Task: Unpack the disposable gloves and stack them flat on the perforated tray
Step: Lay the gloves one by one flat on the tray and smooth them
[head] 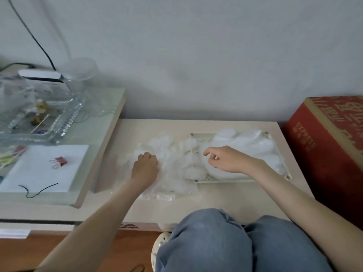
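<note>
A clear plastic packet of thin disposable gloves [167,173] lies on the low beige table, left of the white perforated tray [202,143]. A stack of translucent gloves [253,148] lies on the tray. My left hand [146,165] is curled in a fist on the packet, gripping its plastic. My right hand [224,159] hovers over the tray's left part with fingers bent, pinching a thin glove [193,154] that spans from packet to tray.
A red cardboard box [332,150] stands right of the table. On the higher glass-topped table at left sit a glass tray [64,122], white paper [45,169] and a red binder clip [60,161]. My knees in blue jeans [216,242] are below.
</note>
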